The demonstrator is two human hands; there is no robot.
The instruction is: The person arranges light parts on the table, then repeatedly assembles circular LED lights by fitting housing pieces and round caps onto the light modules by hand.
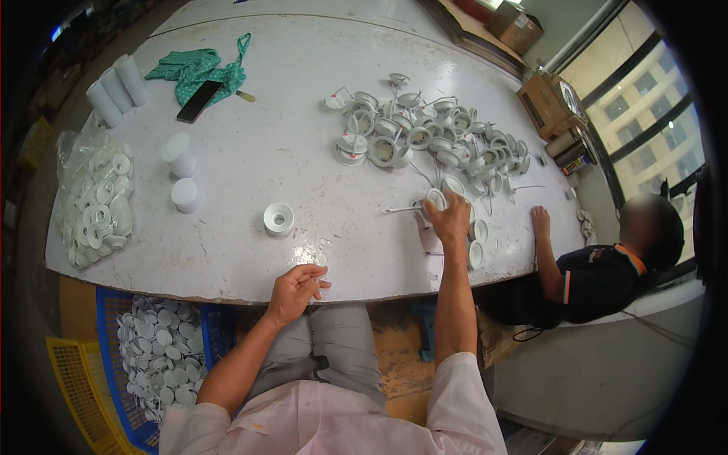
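Tabletop [227, 254] bears a heap of white fittings [419, 138]; at its near edge the left hand [294, 294] rests empty, loosely curled. The right hand [452, 220] pinches one round cup [435, 198] beside the heap: probably light, stiff, smooth, best held by its rim, clear of the thin wire [402, 208].

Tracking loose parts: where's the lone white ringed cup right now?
In the head view, the white ringed cup stands left of centre on the white table, beyond the left hand and to the right of two short white cylinders.
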